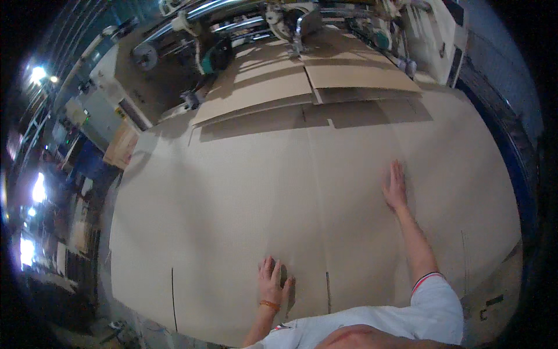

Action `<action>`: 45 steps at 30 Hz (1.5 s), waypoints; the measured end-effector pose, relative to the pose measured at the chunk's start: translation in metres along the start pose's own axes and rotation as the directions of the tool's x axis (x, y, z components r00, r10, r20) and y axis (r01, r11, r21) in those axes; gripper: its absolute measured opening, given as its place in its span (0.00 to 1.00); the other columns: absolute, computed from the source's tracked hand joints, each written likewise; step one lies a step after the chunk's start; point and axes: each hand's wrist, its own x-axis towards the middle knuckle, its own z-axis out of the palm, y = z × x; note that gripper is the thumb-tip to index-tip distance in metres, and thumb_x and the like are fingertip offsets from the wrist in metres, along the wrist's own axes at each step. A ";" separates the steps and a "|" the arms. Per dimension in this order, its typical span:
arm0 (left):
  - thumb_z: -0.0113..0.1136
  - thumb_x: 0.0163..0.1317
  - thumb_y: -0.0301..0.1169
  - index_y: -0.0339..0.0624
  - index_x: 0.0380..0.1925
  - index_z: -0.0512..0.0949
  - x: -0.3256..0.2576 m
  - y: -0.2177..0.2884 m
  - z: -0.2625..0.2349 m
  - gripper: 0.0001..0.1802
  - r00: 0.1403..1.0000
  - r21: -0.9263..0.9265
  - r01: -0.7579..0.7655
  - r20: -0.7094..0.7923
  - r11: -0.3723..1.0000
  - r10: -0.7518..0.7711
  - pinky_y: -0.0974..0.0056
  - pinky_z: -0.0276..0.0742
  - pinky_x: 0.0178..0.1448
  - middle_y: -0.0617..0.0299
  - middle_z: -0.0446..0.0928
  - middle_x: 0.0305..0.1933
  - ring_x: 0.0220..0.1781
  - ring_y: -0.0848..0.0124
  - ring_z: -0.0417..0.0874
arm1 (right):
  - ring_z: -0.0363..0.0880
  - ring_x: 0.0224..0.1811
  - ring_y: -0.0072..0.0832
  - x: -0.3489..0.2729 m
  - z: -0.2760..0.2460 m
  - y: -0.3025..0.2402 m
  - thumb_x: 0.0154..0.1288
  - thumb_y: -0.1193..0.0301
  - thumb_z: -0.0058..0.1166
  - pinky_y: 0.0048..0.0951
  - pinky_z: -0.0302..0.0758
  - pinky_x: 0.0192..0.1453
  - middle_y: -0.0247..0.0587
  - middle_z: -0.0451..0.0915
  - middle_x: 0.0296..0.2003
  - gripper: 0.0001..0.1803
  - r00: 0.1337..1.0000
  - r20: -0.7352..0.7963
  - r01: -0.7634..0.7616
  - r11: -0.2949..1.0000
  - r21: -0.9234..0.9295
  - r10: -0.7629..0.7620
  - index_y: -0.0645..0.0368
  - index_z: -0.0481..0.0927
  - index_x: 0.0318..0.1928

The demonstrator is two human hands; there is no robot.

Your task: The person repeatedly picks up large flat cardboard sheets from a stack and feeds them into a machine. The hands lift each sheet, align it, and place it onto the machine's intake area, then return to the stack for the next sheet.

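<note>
A large flat cardboard sheet (244,198), slotted along its near edge and creased down its length, spreads out before me. My left hand (272,284), with an orange band at the wrist, rests on it near the front edge, fingers apart. Farther forward and to the right, my right hand (395,187) lies on the same sheet with its fingers stretched out. Neither hand grips anything. Beyond them, folded cardboard panels (256,96) reach back under the machine, their near edges raised over the sheet and casting shadows.
A machine with metal shafts (241,24) and wheels spans the far side, between a left housing (125,81) and a right housing (433,41). A dark blue edge (511,168) runs along the right. Bright lights and stacked material stand at the left.
</note>
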 end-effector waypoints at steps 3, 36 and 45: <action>0.68 0.51 0.32 0.43 0.64 0.66 -0.030 -0.018 -0.014 0.38 0.976 -0.254 0.209 -0.005 0.944 -0.217 0.39 0.51 0.73 0.40 0.55 0.72 0.72 0.42 0.57 | 0.45 0.76 0.48 -0.068 -0.040 -0.038 0.63 0.69 0.53 0.46 0.47 0.77 0.51 0.49 0.73 0.40 0.997 0.049 -0.058 0.993 0.107 0.053 0.61 0.49 0.72; 0.54 0.62 0.42 0.49 0.24 0.70 -0.278 -0.356 -0.260 0.13 0.367 -0.970 -0.167 0.104 -0.175 -0.925 0.58 0.80 0.42 0.71 0.72 0.17 0.28 0.71 0.78 | 0.69 0.60 0.41 -0.422 -0.116 0.050 0.68 0.63 0.48 0.42 0.67 0.63 0.49 0.69 0.61 0.27 0.494 -0.232 -0.829 0.534 0.166 0.838 0.65 0.67 0.63; 0.55 0.64 0.37 0.34 0.48 0.76 -0.245 -0.396 -0.352 0.19 0.344 -0.979 -0.172 -0.164 0.110 -0.924 0.51 0.73 0.58 0.56 0.77 0.46 0.50 0.57 0.78 | 0.71 0.54 0.37 -0.413 -0.075 0.091 0.69 0.55 0.47 0.40 0.69 0.58 0.44 0.71 0.60 0.31 0.388 0.077 -0.712 0.245 0.658 0.918 0.66 0.67 0.64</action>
